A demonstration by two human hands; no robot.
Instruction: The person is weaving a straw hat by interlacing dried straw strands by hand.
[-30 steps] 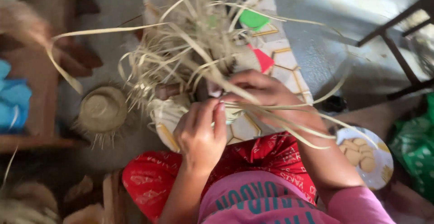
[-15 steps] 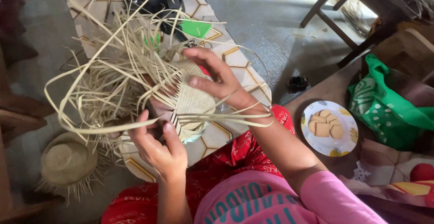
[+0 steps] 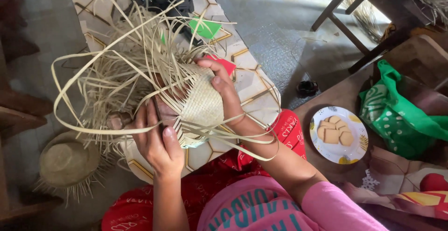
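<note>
Both hands hold the half-woven straw hat (image 3: pixel 200 105): left hand (image 3: pixel 156 140) grasping its strands, right hand (image 3: pixel 223 88) clasping the crown.

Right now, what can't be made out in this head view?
- Left hand fingertips: hidden behind the loose straw strips.
- The form under the woven piece: covered by weave and straw.
- Dark object at the table top: crossed by strips, kind unclear.
- Chair: cut off by the top edge.
</note>
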